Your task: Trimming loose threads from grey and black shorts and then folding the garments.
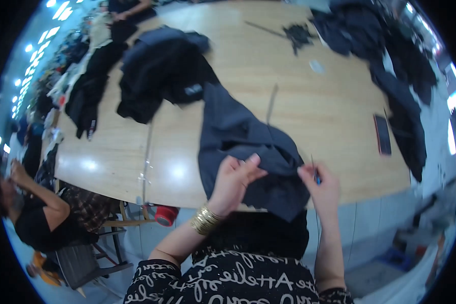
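A dark grey garment [243, 147] is spread crumpled over the near edge of the wooden table, its lower part bunched under the fingers [248, 164] of the left hand [233, 182] and hanging past them off the edge. A small blue-handled tool [316, 176] is pinched upright between the fingers of the right hand [321, 190], just beside the cloth's right fold.

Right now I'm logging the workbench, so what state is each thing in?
Dark grey fabric garment: crumpled, draped over the table's near edge, pinched by the left hand.
Small blue-handled tool: upright in the right hand.
Black garment heap: piled loose, untouched.
Flat dark rectangular device: lying flat.
Light wooden table: partly covered.
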